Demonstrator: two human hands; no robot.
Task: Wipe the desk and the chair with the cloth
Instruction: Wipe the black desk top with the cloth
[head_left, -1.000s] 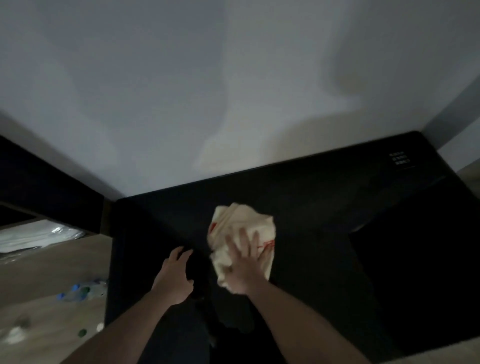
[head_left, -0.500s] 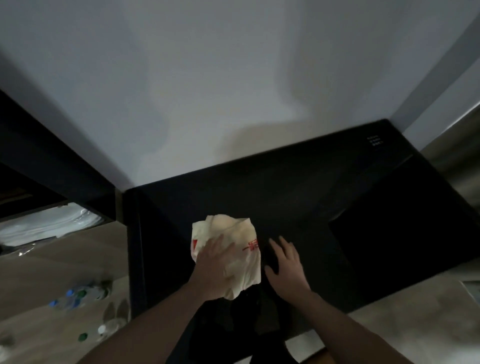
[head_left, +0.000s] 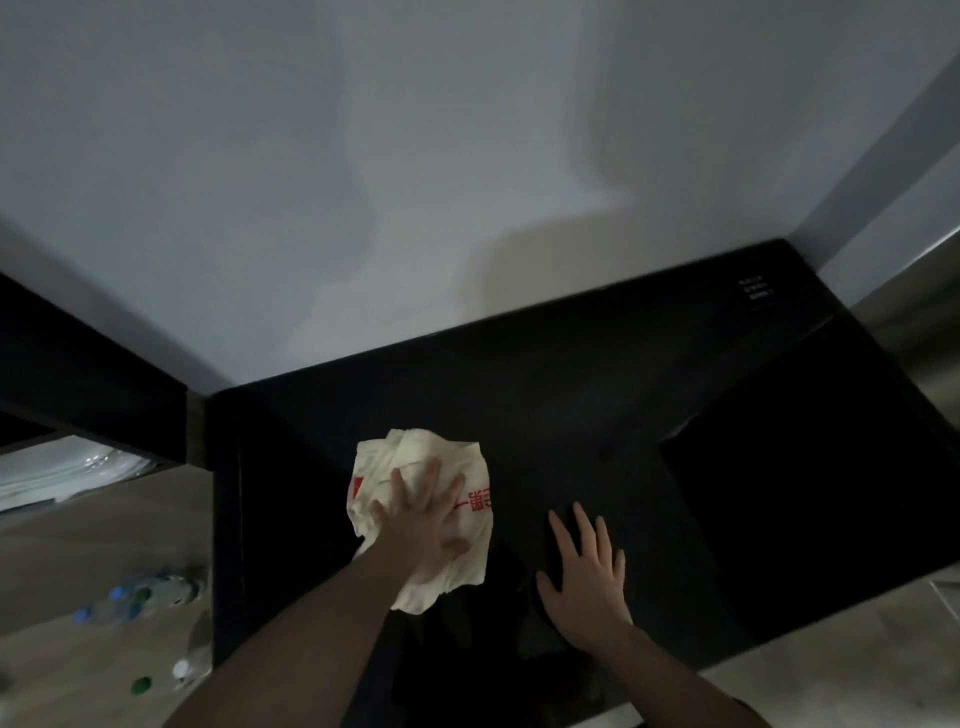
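A cream cloth (head_left: 415, 457) with red print lies crumpled on the black desk (head_left: 571, 389), left of its middle. My left hand (head_left: 423, 525) presses down on the cloth with spread, straight fingers. To the right of the cloth, my right hand (head_left: 584, 577) rests flat on the bare desk top, fingers apart, holding nothing. A dark shape (head_left: 467, 654) sits at the desk's front edge between my arms; I cannot tell whether it is the chair.
A white wall rises behind the desk. A dark shelf (head_left: 88, 384) juts in at the left, with clear plastic (head_left: 62, 473) under it. Plastic bottles (head_left: 135, 597) lie on the wooden floor left of the desk. A darker black block (head_left: 831, 493) fills the desk's right side.
One second ago my right hand pressed the cloth and my left lay on the desk. The cloth is now under my left hand, slightly further left, and my right hand rests on the bare desk.
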